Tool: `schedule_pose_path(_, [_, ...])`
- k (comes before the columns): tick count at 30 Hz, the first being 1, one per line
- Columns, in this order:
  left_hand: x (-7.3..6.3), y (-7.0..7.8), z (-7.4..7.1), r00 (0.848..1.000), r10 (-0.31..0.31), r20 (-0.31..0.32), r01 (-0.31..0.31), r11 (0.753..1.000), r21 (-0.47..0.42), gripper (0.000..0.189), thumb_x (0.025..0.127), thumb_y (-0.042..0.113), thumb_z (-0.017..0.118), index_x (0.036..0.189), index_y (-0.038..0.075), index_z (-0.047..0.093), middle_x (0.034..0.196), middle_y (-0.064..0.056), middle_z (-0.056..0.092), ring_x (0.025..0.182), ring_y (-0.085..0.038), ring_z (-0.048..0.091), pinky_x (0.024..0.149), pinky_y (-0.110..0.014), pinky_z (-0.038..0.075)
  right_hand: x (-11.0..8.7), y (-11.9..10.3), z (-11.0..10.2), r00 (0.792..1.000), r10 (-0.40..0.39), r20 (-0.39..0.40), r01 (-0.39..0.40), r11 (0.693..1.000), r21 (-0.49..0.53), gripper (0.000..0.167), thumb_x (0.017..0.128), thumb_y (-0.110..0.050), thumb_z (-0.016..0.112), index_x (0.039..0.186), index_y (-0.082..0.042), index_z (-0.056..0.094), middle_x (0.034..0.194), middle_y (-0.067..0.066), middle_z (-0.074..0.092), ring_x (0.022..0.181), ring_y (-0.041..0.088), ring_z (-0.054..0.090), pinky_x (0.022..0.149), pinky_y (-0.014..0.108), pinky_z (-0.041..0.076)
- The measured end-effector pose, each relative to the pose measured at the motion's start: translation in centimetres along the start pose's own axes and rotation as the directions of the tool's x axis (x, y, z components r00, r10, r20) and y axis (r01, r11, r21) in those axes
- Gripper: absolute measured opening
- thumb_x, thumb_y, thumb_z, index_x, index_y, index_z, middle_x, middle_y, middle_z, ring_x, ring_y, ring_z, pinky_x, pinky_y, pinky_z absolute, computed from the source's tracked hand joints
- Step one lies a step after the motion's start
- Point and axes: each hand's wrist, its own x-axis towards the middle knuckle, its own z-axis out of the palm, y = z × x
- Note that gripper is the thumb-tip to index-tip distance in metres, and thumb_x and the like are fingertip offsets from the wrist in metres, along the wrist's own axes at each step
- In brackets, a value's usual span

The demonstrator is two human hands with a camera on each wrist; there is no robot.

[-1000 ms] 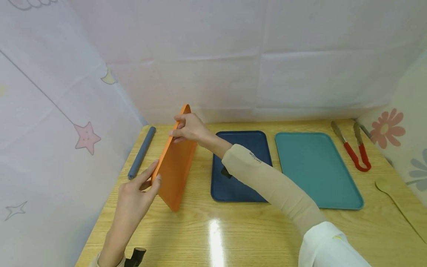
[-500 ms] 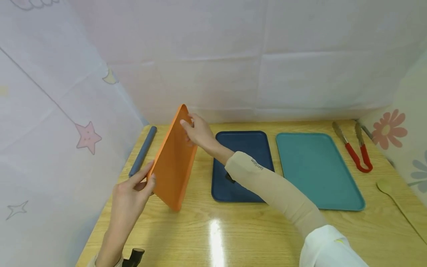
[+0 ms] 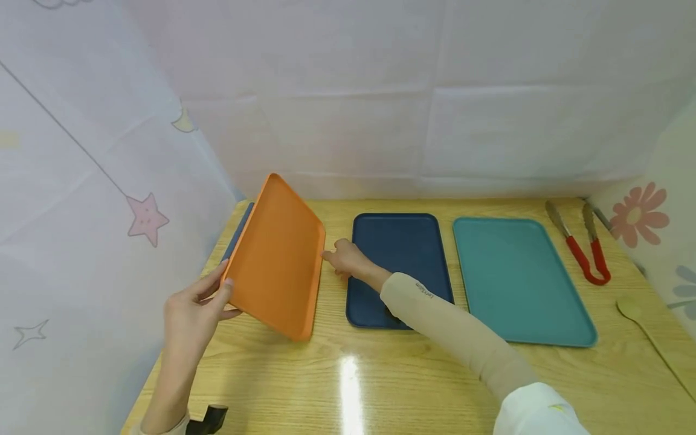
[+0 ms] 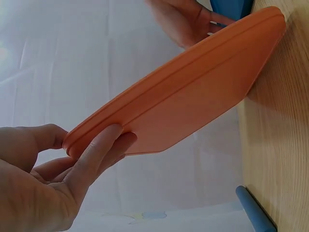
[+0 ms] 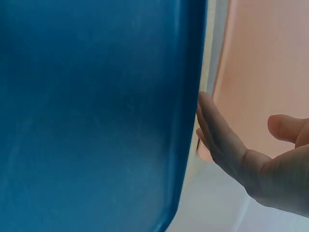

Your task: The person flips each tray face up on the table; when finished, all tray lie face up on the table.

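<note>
An orange tray [image 3: 280, 260] stands tilted over the left part of the table, its right edge low and its left edge raised. My left hand [image 3: 193, 305] pinches the raised edge between thumb and fingers; the left wrist view shows the fingers under the tray [image 4: 193, 92]. Beside the tray's lower right edge is my right hand [image 3: 348, 257], between it and a navy tray [image 3: 396, 244] lying flat. In the right wrist view the right hand's fingers [image 5: 222, 130] are extended, the thumb apart. Whether its fingertips touch the orange tray, I cannot tell.
A teal tray [image 3: 516, 275] lies right of the navy one. Tongs with red handles [image 3: 588, 260] and a long golden spoon [image 3: 633, 314] lie at the far right. A blue-grey roll [image 3: 239, 232] is partly hidden behind the orange tray. Cloth-covered walls [image 3: 337, 103] enclose the table.
My right hand has let go of the orange tray's upper edge and moved down to its lower right side. The left hand has moved left, and the tray leans over more.
</note>
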Motion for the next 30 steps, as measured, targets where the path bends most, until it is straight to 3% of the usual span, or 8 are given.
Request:
schedule_pose_path(2, [0.3,-0.2,-0.3,0.999,-0.035,0.000,0.035,0.998,-0.050,0.040,0.097,0.017,0.059,0.136,0.007,0.055,0.133,-0.025,0.053,0.068,-0.005,0.070,0.059,-0.028,0.057,0.0,0.2,0.2,1.000,0.007,0.008,-0.007,1.000,0.014,0.067,0.102,-0.030,0.050,0.151,0.006,0.021,0.063,0.007,0.049,0.057,0.027,0.051,0.067,0.047,0.052])
schedule_pose_path(4, [0.7,-0.3,-0.6,0.997,-0.071,-0.004,0.070,0.989,-0.131,0.041,0.096,0.015,0.060,0.135,0.004,0.055,0.129,-0.021,0.057,0.070,-0.008,0.071,0.059,-0.031,0.057,-0.1,0.3,0.4,1.000,0.019,0.013,-0.019,0.999,0.036,0.068,0.101,-0.030,0.051,0.151,0.004,0.020,0.087,0.013,0.061,0.067,0.027,0.059,0.070,0.045,0.053])
schedule_pose_path(7, [1.2,-0.8,-1.0,0.992,-0.127,0.000,0.122,0.951,-0.285,0.044,0.094,0.010,0.063,0.135,-0.002,0.052,0.116,-0.014,0.066,0.074,-0.013,0.072,0.059,-0.035,0.057,-0.1,0.3,0.7,1.000,0.029,0.003,-0.029,0.997,0.070,0.068,0.100,-0.026,0.055,0.151,0.004,0.022,0.125,0.022,0.057,0.097,0.034,0.065,0.080,0.047,0.055])
schedule_pose_path(12, [1.8,-2.2,-1.7,0.984,-0.179,0.023,0.171,0.884,-0.435,0.050,0.093,0.005,0.063,0.137,-0.010,0.045,0.094,0.002,0.068,0.072,-0.018,0.072,0.059,-0.037,0.057,0.2,0.7,1.1,1.000,0.000,0.005,-0.001,0.988,0.156,0.074,0.090,-0.007,0.068,0.149,0.006,0.025,0.111,0.023,0.065,0.091,0.032,0.069,0.079,0.045,0.056])
schedule_pose_path(18, [2.1,-3.4,-2.4,0.970,-0.238,0.060,0.235,0.834,-0.499,0.056,0.092,0.005,0.064,0.140,-0.011,0.040,0.091,-0.003,0.065,0.070,-0.020,0.070,0.062,-0.037,0.057,0.3,1.3,1.1,0.999,-0.026,0.019,0.020,0.964,0.264,0.079,0.084,0.010,0.068,0.150,0.004,0.025,0.123,0.031,0.057,0.082,0.031,0.071,0.075,0.045,0.057])
schedule_pose_path(23, [2.0,-3.9,-2.7,0.969,-0.206,0.136,0.247,0.815,-0.525,0.063,0.092,0.006,0.065,0.143,-0.010,0.034,0.087,-0.003,0.067,0.075,-0.019,0.071,0.066,-0.036,0.057,0.5,1.7,1.1,0.998,-0.001,0.059,-0.017,0.949,0.315,0.082,0.082,0.016,0.066,0.151,0.001,0.023,0.127,0.032,0.054,0.086,0.033,0.070,0.072,0.042,0.058])
schedule_pose_path(26, [2.2,-4.1,-2.9,0.963,-0.167,0.210,0.255,0.813,-0.523,0.065,0.094,0.010,0.063,0.145,-0.010,0.030,0.097,-0.001,0.068,0.083,-0.019,0.071,0.070,-0.037,0.057,0.7,1.7,0.8,0.997,0.018,0.080,-0.042,0.950,0.310,0.084,0.081,0.017,0.065,0.152,0.000,0.023,0.126,0.031,0.056,0.091,0.033,0.069,0.069,0.040,0.058])
schedule_pose_path(30, [3.0,-4.4,-3.3,0.934,-0.125,0.336,0.292,0.808,-0.511,0.060,0.099,0.020,0.056,0.145,-0.009,0.031,0.140,-0.008,0.050,0.094,-0.022,0.070,0.077,-0.039,0.056,0.8,1.6,0.4,0.994,0.049,0.098,-0.076,0.951,0.299,0.083,0.080,0.018,0.065,0.151,0.000,0.025,0.124,0.030,0.058,0.092,0.032,0.069,0.066,0.037,0.058])
